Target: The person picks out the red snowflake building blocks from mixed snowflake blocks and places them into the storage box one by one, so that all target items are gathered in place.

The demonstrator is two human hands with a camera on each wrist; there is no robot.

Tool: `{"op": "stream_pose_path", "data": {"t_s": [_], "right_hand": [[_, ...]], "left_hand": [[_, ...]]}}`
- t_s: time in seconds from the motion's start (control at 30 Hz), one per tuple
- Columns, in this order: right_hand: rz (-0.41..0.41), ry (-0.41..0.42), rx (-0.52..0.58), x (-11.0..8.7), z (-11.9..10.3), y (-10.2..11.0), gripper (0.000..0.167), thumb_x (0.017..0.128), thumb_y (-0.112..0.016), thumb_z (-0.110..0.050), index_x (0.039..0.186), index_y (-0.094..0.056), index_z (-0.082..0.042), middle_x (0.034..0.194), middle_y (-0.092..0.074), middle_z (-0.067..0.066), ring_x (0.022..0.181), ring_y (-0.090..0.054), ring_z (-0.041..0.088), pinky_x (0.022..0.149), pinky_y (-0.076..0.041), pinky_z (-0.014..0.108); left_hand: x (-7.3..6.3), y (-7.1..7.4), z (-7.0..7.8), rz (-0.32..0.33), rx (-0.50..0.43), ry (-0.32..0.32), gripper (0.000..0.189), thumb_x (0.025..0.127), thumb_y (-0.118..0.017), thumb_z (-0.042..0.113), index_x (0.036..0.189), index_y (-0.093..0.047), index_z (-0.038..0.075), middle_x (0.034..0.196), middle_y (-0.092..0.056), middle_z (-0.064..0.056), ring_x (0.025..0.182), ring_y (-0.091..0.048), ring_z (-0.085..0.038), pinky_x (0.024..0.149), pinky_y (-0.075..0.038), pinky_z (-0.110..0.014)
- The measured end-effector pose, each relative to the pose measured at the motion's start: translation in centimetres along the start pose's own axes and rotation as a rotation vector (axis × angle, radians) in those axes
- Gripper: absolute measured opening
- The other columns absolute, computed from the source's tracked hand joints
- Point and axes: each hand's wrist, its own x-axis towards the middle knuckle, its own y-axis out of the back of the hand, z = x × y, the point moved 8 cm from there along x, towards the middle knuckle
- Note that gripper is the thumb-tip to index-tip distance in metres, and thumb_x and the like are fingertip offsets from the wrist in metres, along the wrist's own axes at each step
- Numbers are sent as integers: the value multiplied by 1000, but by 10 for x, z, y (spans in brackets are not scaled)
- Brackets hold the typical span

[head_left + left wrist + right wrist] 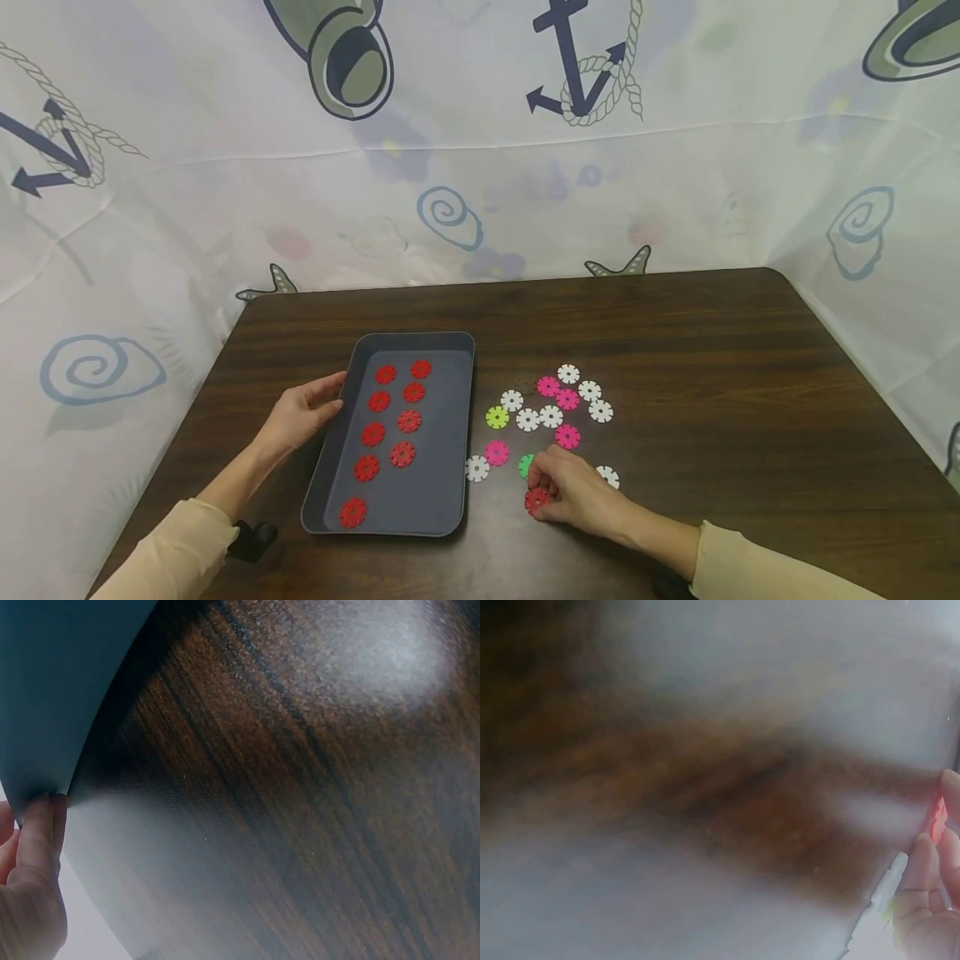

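Observation:
A dark grey tray (435, 500) holds several red interlocking discs (408, 421) in two rough columns. My left hand (298, 417) touches the tray's left rim with its fingertips and thumb. In the left wrist view, the fingers (41, 832) lie fairly straight against the tray's side (67, 675). Right of the tray, my right hand (577, 492) pinches a red interlocking disc (536, 500) between thumb and fingers. That red disc (937, 821) also shows between the fingertips in the right wrist view. Just beyond, a green disc (526, 465) is partly hidden by the hand.
Loose white discs (551, 417), pink discs (567, 436) and a yellow-green disc (497, 417) lie scattered on the dark wooden table (712, 375). One white disc (477, 468) is close to the tray's right edge, another (608, 476) behind the right hand. A patterned cloth (487, 208) hangs behind.

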Motion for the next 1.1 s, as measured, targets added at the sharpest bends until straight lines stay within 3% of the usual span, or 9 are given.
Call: {"op": "stream_pose_path", "data": {"t_s": [0.57, 1.1], "right_hand": [[-11, -25, 12, -1, 0, 0, 32, 65, -81, 0, 83, -57, -11, 79, -51, -3, 72, -51, 6, 61, -46, 16], [22, 5, 55, -1, -3, 2, 31, 66, -78, 7, 83, -58, -10, 79, -52, -1, 71, -55, 5, 60, -48, 15]], "left_hand": [[0, 1, 0, 2, 5, -11, 50, 93, -55, 4, 140, -38, -5, 136, -46, -29, 120, -51, -40, 87, -52, -31], [-1, 0, 0, -9, 4, -5, 51, 94, -55, 5, 141, -37, -4, 137, -44, -29, 122, -50, -40, 89, -52, -34]]}}
